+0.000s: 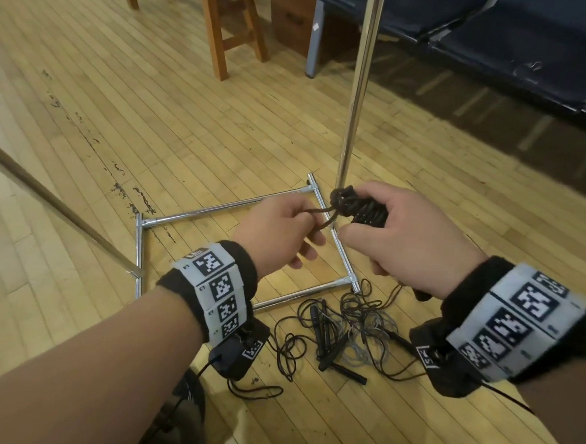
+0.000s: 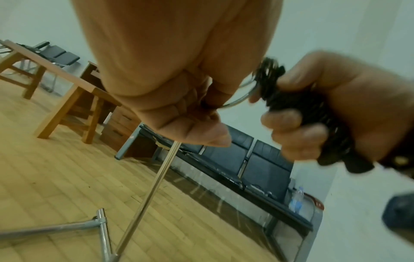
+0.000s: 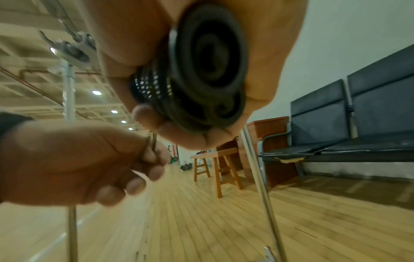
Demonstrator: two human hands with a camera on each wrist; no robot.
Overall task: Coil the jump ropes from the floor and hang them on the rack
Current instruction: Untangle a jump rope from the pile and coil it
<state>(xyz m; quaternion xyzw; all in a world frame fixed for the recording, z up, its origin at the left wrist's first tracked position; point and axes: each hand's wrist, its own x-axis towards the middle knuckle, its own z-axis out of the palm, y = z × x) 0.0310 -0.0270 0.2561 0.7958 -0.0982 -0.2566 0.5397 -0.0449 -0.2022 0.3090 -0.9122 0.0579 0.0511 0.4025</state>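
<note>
left hand [image 1: 282, 228] pinching a loose rope end [image 1: 320, 214], right hand [image 1: 408, 240] wrapped round the coiled jump rope [image 1: 361, 207] above the rack [image 1: 362, 68] base's right rail, tangled ropes [image 1: 343, 331] on the wooden floor [image 1: 126, 115] near the base's front right corner

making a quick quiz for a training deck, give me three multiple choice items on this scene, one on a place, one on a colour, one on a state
1. Where are the loose ropes?
A. on the floor by the rack base
B. on the bench
C. on a stool

2. What colour is the bench seat?
A. red
B. dark blue
C. white

3. What is the right hand doing?
A. resting flat on the floor
B. hanging idle
C. gripping the coiled rope

Key: 1 A, the loose ropes lie tangled on the floor beside the rack base. 2 B, the bench is dark blue. 3 C, the right hand wraps the coiled rope, while the left hand pinches its free end.
</note>
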